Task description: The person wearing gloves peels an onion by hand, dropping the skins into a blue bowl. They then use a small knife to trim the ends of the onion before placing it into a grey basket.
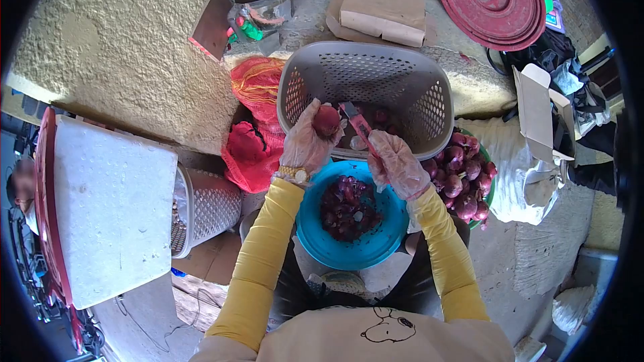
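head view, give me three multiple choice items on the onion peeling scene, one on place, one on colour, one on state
1. Where do the onion peels lie?
A. in the blue bowl
B. on the white foam box
C. on the red lid

2. What colour is the basket in front of the hands?
A. green
B. grey
C. yellow

3. What is the left hand doing?
A. resting flat and empty
B. holding a peeled onion
C. gripping the knife

Key: 1 A, the purple peels fill the blue bowl. 2 B, the basket is grey. 3 B, the left hand has its fingers round the onion, while the right hand holds the knife.
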### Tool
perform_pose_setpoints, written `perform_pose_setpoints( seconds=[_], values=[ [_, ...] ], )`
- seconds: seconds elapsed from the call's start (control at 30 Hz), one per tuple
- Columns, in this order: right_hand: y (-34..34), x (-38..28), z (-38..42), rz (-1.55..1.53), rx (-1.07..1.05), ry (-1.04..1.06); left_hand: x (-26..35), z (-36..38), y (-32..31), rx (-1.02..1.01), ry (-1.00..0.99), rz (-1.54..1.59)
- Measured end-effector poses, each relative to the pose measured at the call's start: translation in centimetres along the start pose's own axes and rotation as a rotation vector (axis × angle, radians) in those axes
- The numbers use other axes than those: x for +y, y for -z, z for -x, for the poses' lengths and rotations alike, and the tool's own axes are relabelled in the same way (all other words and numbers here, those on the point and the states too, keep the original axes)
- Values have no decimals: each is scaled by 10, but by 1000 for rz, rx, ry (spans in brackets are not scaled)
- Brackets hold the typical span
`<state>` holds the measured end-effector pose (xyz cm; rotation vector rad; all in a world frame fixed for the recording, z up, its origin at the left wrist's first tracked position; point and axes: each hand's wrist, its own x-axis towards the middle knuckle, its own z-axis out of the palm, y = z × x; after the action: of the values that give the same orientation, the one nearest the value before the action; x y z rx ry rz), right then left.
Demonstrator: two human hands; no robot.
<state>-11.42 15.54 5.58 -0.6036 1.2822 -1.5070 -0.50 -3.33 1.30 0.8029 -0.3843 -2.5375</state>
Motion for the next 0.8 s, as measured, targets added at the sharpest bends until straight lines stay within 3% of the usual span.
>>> perform_pose_setpoints(
  seconds=[0.8],
  values=[
    [1, 1, 1, 34, 17, -29, -1, 1, 0, -22, -36, 21]
  ],
)
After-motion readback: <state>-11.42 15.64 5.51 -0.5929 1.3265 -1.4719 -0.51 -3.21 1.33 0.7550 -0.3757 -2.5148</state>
